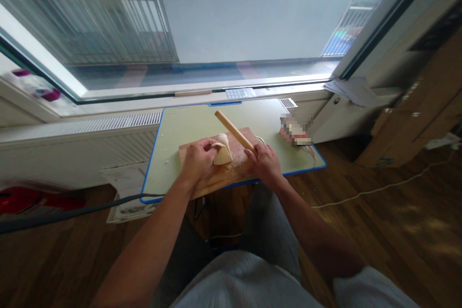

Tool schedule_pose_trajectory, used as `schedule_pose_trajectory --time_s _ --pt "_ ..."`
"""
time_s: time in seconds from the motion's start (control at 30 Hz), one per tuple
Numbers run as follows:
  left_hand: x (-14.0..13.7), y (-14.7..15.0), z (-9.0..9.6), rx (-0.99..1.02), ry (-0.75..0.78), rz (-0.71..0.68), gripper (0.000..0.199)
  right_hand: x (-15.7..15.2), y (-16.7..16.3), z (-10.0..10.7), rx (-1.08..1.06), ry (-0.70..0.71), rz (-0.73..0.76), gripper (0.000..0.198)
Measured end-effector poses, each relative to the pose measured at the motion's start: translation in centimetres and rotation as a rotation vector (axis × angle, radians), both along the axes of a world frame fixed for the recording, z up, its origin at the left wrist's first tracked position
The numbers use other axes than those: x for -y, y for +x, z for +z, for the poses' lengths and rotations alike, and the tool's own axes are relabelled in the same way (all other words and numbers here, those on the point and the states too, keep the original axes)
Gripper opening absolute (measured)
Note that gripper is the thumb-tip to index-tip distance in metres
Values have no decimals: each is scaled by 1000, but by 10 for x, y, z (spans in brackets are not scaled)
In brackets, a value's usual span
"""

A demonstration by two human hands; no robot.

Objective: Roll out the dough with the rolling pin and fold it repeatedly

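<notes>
By window (pixel 252 29), blue-rimmed table (pixel 187 120) is set. At its near edge, wooden board (pixel 216 178) is placed, likely for easy reach by both hands. At board's 3 o'clock, near end of rolling pin (pixel 234 130) is wrapped by fingers of right hand (pixel 266 161); pin is slanted toward 11, seemingly clear of dough. At 9, dough piece (pixel 223 155) is pinched over board by fingers of left hand (pixel 198 160), probably for steadying; pale lump (pixel 224 140) seen beyond, toward 12.

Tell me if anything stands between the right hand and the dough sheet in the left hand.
Nothing visible does: between the right hand and the dough sheet, only the wooden cutting board shows. The rolling pin slants past on the far side.
</notes>
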State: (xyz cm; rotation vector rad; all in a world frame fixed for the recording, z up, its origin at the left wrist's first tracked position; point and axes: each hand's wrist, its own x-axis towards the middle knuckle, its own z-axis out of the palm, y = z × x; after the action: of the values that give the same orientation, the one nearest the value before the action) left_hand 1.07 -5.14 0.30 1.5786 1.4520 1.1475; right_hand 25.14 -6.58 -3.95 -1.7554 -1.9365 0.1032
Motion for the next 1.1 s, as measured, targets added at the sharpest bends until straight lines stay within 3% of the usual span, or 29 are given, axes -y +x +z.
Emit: schedule_pose_trajectory --time_s 0.4,0.57,0.8,1.1 --pt "-18 3 34 217 66 132 45 0 -1 -3 -47 25 11 25" --pt "1 4 44 248 53 71 38 1 -2 -2 -55 9 8 23" --pt "46 -22 29 -32 -29 -191 19 0 0 -4 -57 33 20 23" --pt "53 -81 12 -514 58 -221 22 2 -2 -3 -52 38 20 21"
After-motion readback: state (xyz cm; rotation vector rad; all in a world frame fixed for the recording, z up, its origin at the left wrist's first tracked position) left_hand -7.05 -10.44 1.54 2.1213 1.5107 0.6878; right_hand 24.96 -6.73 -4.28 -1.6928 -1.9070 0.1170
